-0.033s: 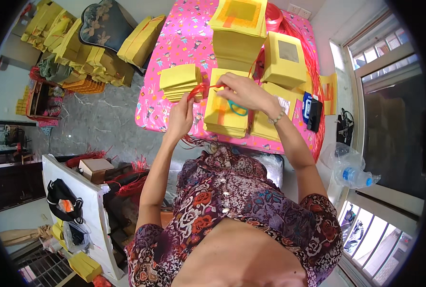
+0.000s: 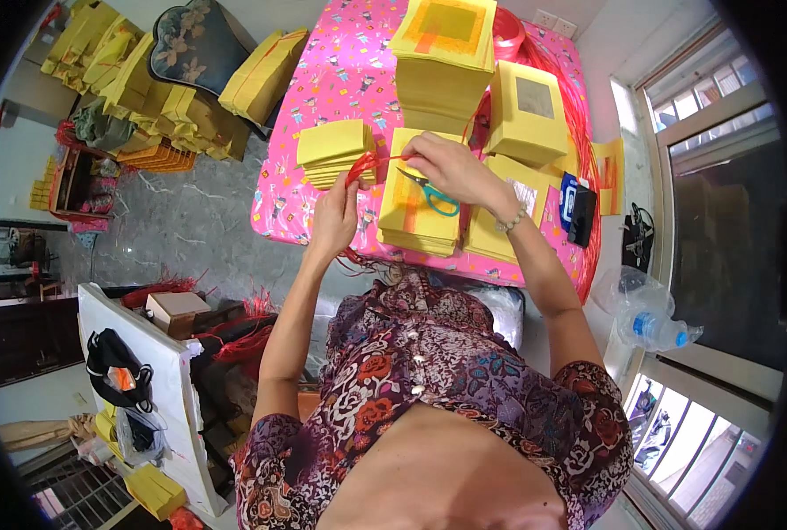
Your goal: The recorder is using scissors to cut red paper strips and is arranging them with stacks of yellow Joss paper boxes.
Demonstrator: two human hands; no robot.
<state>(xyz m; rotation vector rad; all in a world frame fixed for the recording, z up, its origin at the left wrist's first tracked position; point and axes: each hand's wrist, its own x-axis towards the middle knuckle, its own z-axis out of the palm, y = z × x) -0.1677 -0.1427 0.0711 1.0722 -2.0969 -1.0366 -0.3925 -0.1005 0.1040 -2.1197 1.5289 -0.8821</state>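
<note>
My left hand [image 2: 334, 216] is closed on a bunch of red plastic string [image 2: 363, 165], near the left side of a stack of yellow paper [image 2: 417, 216]. My right hand [image 2: 453, 168] pinches a strand of the same string, stretched short between the two hands. Scissors with teal handles [image 2: 442, 201] show just under my right hand, above the paper stack; whether the fingers hold them or they lie on the paper I cannot tell. A smaller fanned pile of yellow paper [image 2: 333, 146] sits beyond my left hand.
Tall yellow paper stacks [image 2: 444, 84] stand farther back on the pink patterned table cover [image 2: 296, 190]. Long red strings [image 2: 579, 115] run down the table's right side, by a dark phone-like object [image 2: 581, 215]. A large clear plastic bottle [image 2: 641, 309] is at right, and a white board [image 2: 137, 353] at lower left.
Both hands keep nearly the same places and grips. More of the scissors' blades shows beneath my right hand, and the view has shifted very slightly.
</note>
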